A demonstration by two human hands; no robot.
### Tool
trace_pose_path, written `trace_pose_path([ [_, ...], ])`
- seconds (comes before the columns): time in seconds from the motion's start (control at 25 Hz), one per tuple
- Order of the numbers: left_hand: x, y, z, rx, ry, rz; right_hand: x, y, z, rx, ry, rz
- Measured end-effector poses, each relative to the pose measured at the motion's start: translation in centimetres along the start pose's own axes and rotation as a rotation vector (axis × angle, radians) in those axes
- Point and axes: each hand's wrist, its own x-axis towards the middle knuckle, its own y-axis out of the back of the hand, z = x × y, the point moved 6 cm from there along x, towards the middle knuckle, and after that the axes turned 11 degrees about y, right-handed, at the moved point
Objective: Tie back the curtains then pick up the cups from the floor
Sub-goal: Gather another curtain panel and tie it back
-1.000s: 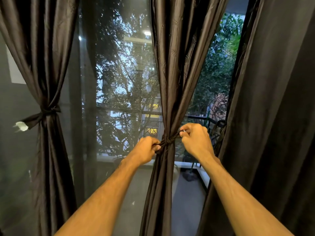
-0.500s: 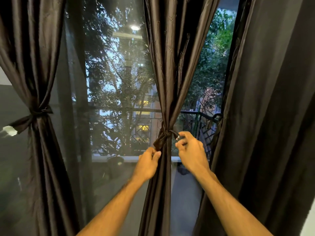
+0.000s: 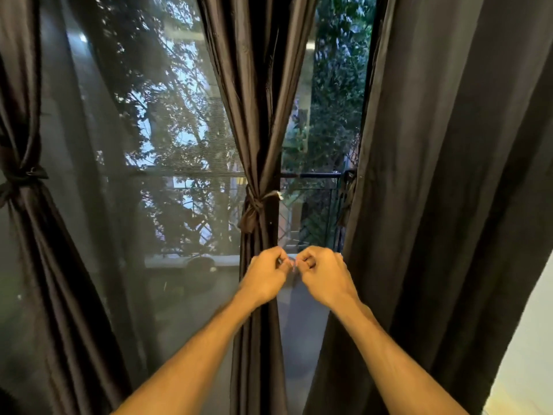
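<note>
Curtains were the step in hand: middle curtain (image 3: 257, 115) and left curtain (image 3: 45, 250) tied, right curtain (image 3: 449, 175) loose. Your left hand (image 3: 266, 275) and right hand (image 3: 324, 275) hovered below the knot (image 3: 254, 205), each grip curled, empty. Next, probably, you needed to gather the loose one.

The middle curtain (image 3: 257, 100) is a dark brown satin-type cloth, pretty glossy, with light catching along the folds. Its tie-back (image 3: 254, 205) looks like the same shiny fabric, with a frayed whitish end. The left curtain (image 3: 27, 235) has that same sheen. The right curtain (image 3: 449, 175) reads more matt and smoother. The window glass (image 3: 149, 145) is slick and reflective, and the railing (image 3: 311, 175) outside looks like dark metal.
</note>
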Motion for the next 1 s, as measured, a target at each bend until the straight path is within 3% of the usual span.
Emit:
trace_pose_path([
  [0.2, -0.7, -5.0, 5.4, 0.048, -0.004, 0.011, -1.9, 4.1, 6.4, -0.013, -0.034, -0.029],
  [0.36, -0.8, -8.0, 8.0, -0.060, 0.029, 0.062, -2.9, 7.7, 10.9, -0.014, -0.090, 0.014],
  [0.68, 1.7, -9.7, 13.4, -0.089, 0.065, 0.129, -2.9, 15.5, 16.9, 0.062, -0.119, 0.451],
  [1.0, 7.9, -10.1, 17.9, -0.108, 0.079, 0.211, 3.4, 16.3, 18.7, 0.172, -0.198, 0.313],
])
